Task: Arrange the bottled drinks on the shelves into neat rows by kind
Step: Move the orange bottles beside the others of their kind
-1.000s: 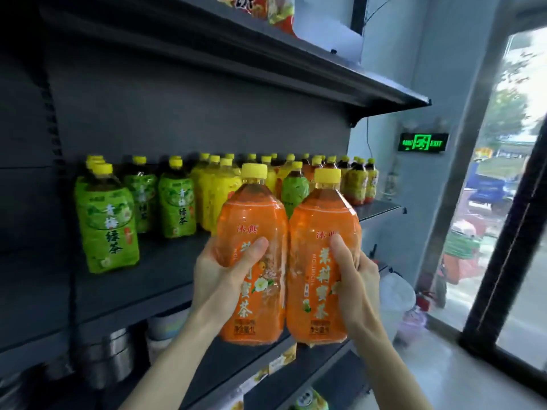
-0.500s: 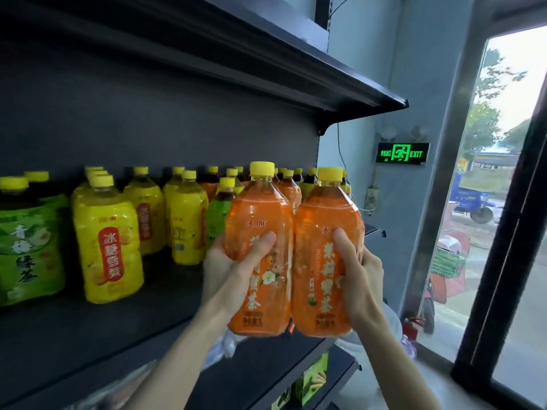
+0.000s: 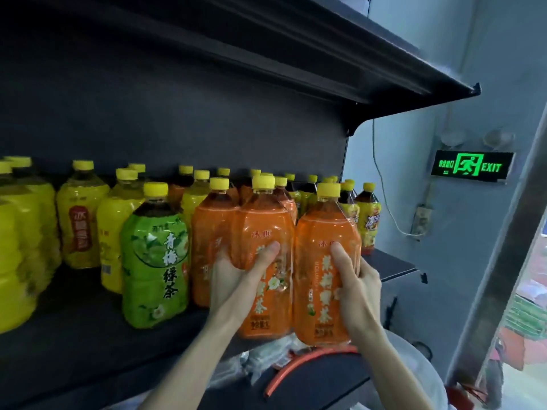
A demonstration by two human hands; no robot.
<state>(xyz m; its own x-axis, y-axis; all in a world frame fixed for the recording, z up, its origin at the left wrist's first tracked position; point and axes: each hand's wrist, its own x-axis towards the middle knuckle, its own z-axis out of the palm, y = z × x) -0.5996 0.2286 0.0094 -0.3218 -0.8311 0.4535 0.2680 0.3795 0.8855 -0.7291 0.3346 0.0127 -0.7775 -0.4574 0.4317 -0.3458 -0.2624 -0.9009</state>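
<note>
Left hand (image 3: 236, 279) wraps the left orange tea bottle (image 3: 260, 229), thumb across the label, fingers curled round its far side. Right hand (image 3: 361, 288) grips the right orange tea bottle (image 3: 322, 232) the same way. The 2 bottles are upright, side by side and touching, at the front edge of the dark shelf (image 3: 74, 335); can't tell if the bases rest on it. A 3rd orange bottle (image 3: 210, 229) stands just behind the left one, the green tea bottle (image 3: 155, 261) beside it, and yellow bottles (image 3: 80, 220) further left. Lit exit sign (image 3: 472, 167) on the wall to the right.
</note>
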